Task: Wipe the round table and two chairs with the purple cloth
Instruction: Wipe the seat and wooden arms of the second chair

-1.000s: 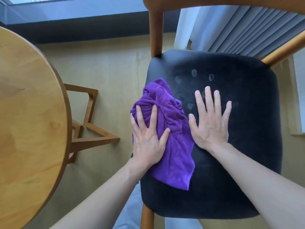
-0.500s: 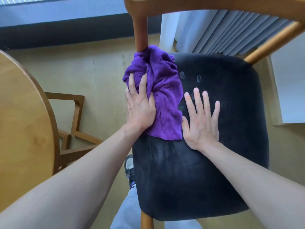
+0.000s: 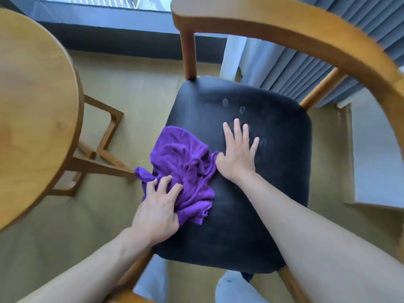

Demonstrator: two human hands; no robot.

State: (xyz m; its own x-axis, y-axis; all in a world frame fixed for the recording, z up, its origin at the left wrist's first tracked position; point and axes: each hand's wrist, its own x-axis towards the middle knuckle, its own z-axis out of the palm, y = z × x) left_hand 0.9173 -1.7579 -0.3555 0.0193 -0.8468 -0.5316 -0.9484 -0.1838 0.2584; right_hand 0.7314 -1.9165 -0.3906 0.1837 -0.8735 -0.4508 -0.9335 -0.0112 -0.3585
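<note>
Here left hand (image 3: 158,212) fingers (image 3: 164,182) clutch purple cloth (image 3: 185,165); right hand (image 3: 237,153) lies flat.

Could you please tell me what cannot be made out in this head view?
- Seat under the purple cloth: covered by it.
- Left hand palm grip: hidden by its own back.
- Round table: cut off by the left edge.
- Second chair: out of frame.
- Right hand: blurred.

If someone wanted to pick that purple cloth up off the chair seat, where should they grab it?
Probably the bunched, raised folds in the middle of the purple cloth, pinched from straight above. It lies crumpled on the black seat, so the ridges give fingers something to close on. The left hand covers its near edge, and the right hand borders its right side.
</note>
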